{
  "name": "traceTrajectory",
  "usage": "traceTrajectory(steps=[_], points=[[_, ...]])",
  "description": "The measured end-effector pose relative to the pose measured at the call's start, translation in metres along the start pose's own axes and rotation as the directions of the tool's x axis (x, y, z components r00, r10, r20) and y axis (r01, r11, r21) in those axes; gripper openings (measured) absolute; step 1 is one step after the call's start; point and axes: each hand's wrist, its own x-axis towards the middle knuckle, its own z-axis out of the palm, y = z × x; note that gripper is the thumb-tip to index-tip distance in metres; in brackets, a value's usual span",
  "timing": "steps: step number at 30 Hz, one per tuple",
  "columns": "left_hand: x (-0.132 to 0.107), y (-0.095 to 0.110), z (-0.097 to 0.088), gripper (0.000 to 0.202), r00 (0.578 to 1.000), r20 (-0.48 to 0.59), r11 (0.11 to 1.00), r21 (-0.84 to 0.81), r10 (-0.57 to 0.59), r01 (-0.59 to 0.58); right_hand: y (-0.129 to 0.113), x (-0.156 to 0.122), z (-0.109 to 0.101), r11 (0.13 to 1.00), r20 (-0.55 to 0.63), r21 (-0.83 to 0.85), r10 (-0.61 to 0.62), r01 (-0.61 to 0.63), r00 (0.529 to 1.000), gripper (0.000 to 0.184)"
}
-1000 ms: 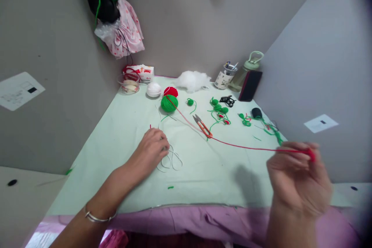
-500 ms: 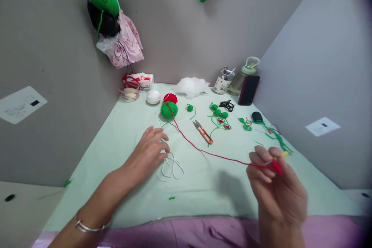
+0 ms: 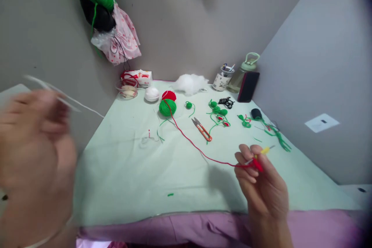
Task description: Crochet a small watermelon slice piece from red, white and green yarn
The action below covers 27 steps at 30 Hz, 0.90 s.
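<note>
Left grip (image 3: 37, 151) aloft with white strand (image 3: 87, 107), right grip (image 3: 263, 184) palm-up.

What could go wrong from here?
1. The red yarn crosses the green ball, so a tug from the right hand might roll it.
2. That yarn runs past the orange-handled snips, which lie with blades apart; slack could catch there.
3. The white thread trails from the raised left hand; if swung across, it might tangle with the red yarn.
</note>
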Motion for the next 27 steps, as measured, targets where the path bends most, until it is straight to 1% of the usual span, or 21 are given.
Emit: traceTrajectory(steps=[1, 2, 3, 4, 5, 6, 8, 10, 13, 15, 17, 20, 21, 22, 24, 25, 26, 27], points=[[-0.017, -0.003, 0.007, 0.026, 0.998, -0.039, 0.995, -0.093, -0.040, 0.036, 0.004, -0.001, 0.003, 1.000, 0.015, -0.016, 0.027, -0.027, 1.000, 0.022], [-0.035, -0.007, 0.017, 0.014, 0.969, -0.057, 0.920, -0.333, -0.241, 0.209, 0.008, -0.002, 0.007, 0.997, 0.030, -0.037, 0.063, -0.062, 0.998, 0.022], [-0.052, -0.011, 0.029, 0.009, 0.908, 0.013, 0.795, -0.478, -0.419, 0.374, 0.012, -0.003, 0.011, 0.992, 0.048, -0.063, 0.109, -0.106, 0.993, 0.023], [-0.068, -0.017, 0.042, 0.009, 0.838, 0.126, 0.678, -0.530, -0.531, 0.509, 0.017, -0.006, 0.016, 0.985, 0.064, -0.086, 0.157, -0.152, 0.985, 0.024], [-0.082, -0.022, 0.054, 0.011, 0.783, 0.231, 0.596, -0.536, -0.577, 0.598, 0.022, -0.008, 0.020, 0.973, 0.070, -0.110, 0.212, -0.204, 0.975, 0.025], [-0.093, -0.026, 0.065, 0.012, 0.744, 0.322, 0.548, -0.520, -0.585, 0.655, 0.027, -0.011, 0.025, 0.959, 0.079, -0.128, 0.264, -0.253, 0.961, 0.027], [-0.107, -0.033, 0.081, 0.013, 0.705, 0.414, 0.512, -0.489, -0.576, 0.706, 0.035, -0.016, 0.032, 0.928, 0.098, -0.164, 0.352, -0.333, 0.931, 0.027], [-0.112, -0.037, 0.088, 0.015, 0.709, 0.425, 0.539, -0.461, -0.563, 0.705, 0.043, -0.020, 0.038, 0.896, 0.114, -0.203, 0.423, -0.396, 0.899, 0.027], [-0.116, -0.039, 0.093, 0.019, 0.748, 0.389, 0.651, -0.372, -0.538, 0.662, 0.053, -0.023, 0.045, 0.860, 0.117, -0.258, 0.480, -0.440, 0.869, 0.032], [-0.119, -0.039, 0.096, 0.021, 0.772, 0.382, 0.713, -0.316, -0.509, 0.626, 0.059, -0.023, 0.048, 0.851, 0.123, -0.280, 0.491, -0.444, 0.862, 0.035], [-0.122, -0.040, 0.098, 0.021, 0.790, 0.395, 0.749, -0.296, -0.470, 0.593, 0.063, -0.023, 0.050, 0.853, 0.147, -0.292, 0.488, -0.433, 0.861, 0.034], [-0.123, -0.044, 0.097, 0.020, 0.797, 0.444, 0.789, -0.265, -0.410, 0.554, 0.065, -0.022, 0.052, 0.864, 0.170, -0.295, 0.469, -0.409, 0.867, 0.029], [-0.121, -0.045, 0.094, 0.019, 0.807, 0.440, 0.812, -0.246, -0.394, 0.530, 0.064, -0.022, 0.052, 0.866, 0.163, -0.291, 0.464, -0.407, 0.871, 0.029], [-0.120, -0.047, 0.090, 0.020, 0.828, 0.414, 0.838, -0.228, -0.377, 0.496, 0.062, -0.022, 0.052, 0.867, 0.151, -0.287, 0.461, -0.408, 0.874, 0.029], [-0.117, -0.049, 0.082, 0.022, 0.892, 0.295, 0.886, -0.214, -0.344, 0.412, 0.058, -0.021, 0.050, 0.865, 0.126, -0.281, 0.463, -0.416, 0.877, 0.030], [-0.116, -0.049, 0.078, 0.023, 0.915, 0.239, 0.900, -0.220, -0.325, 0.377, 0.056, -0.020, 0.049, 0.863, 0.117, -0.279, 0.466, -0.421, 0.877, 0.030], [-0.117, -0.048, 0.074, 0.024, 0.924, 0.220, 0.904, -0.227, -0.314, 0.361, 0.055, -0.020, 0.048, 0.861, 0.112, -0.279, 0.469, -0.425, 0.876, 0.030], [-0.118, -0.047, 0.073, 0.024, 0.924, 0.233, 0.905, -0.234, -0.303, 0.356, 0.053, -0.021, 0.048, 0.858, 0.112, -0.280, 0.475, -0.431, 0.873, 0.030]])
